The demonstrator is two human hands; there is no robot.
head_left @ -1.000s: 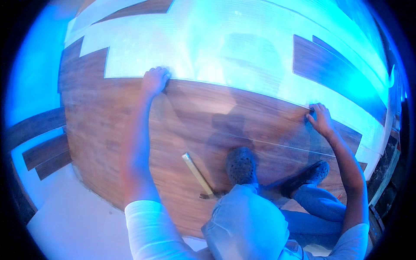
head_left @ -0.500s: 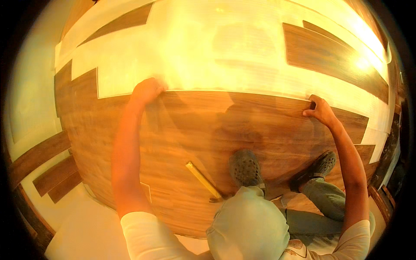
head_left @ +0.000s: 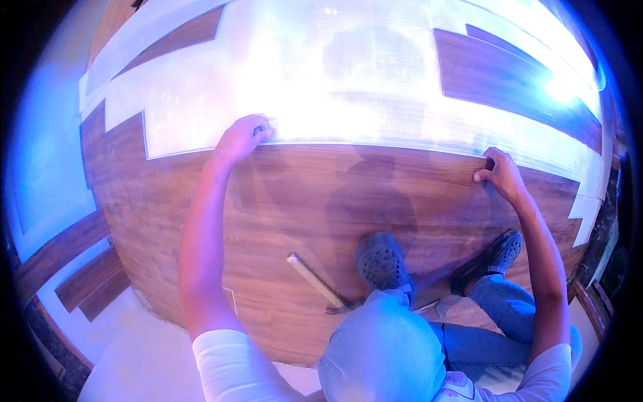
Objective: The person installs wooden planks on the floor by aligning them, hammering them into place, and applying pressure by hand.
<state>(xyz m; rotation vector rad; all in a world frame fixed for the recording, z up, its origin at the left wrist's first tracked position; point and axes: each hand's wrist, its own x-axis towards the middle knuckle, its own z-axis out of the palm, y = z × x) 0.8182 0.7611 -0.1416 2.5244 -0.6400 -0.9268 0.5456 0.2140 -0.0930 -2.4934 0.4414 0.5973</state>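
My left hand [head_left: 244, 137] is curled closed at the far edge of a brown wood-look floor plank [head_left: 429, 167], its fingertips just past that edge. Whether they grip it I cannot tell. Farther along the same edge, my right hand [head_left: 499, 173] hooks its fingers over the rim, with the thumb on the plank's top face. The plank lies along the far side of the laid brown flooring [head_left: 268, 221]. A hammer [head_left: 313, 279] with a pale handle rests on the flooring beside my left shoe [head_left: 382, 260].
Pale underlay [head_left: 301, 87] spreads beyond the plank, with loose planks at far right [head_left: 509, 80] and far left [head_left: 177, 43]. More planks [head_left: 90, 278] lie at the left by the wall. My right shoe [head_left: 492, 258] stands on the flooring. My left knee [head_left: 382, 342] hides part of it.
The plank's right end has shifted right relative to the row nearer me. My left hand has moved slightly right and away from me. The light has turned from yellow to blue-white.
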